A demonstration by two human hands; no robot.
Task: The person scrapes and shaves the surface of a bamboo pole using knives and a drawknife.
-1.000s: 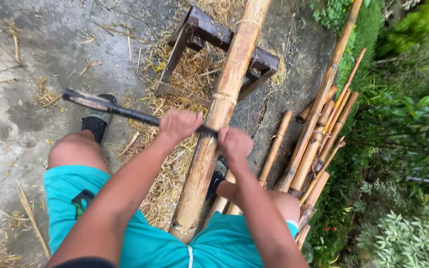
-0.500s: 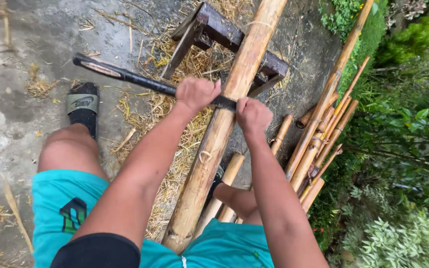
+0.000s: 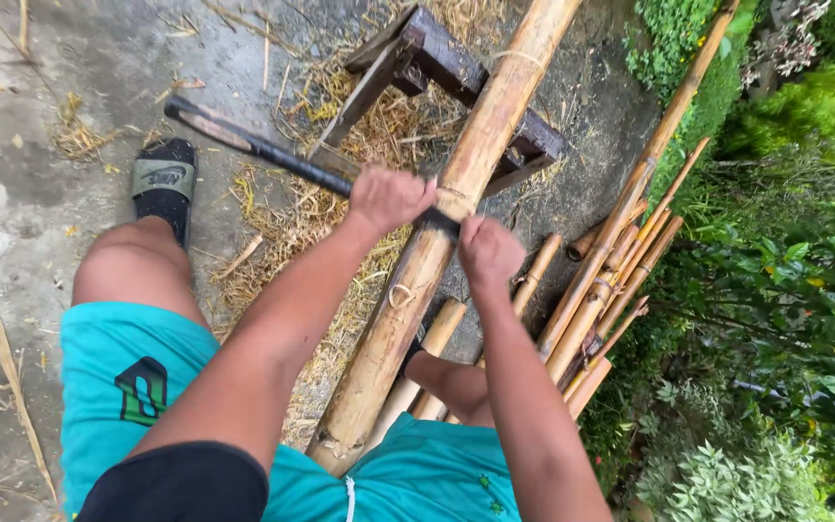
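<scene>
Two hands w/ blade across bamboo pole, sawhorse beyond

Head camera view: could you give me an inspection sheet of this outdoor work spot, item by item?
Surface: grey concrete ground, damp-looking and stained.
Job's things: thick bamboo pole lying slanted over a dark wooden stand; a long dark blade laid across the pole.
Clutter: dry straw and shavings under the pole; a stack of thinner bamboo poles on the right.
Grippers: left hand and right hand each grip the blade, one on either side of the pole.
Cables: nothing seen.
Surroundings: green bushes along the right edge; a foot in a black sandal on the ground; teal shorts.
</scene>
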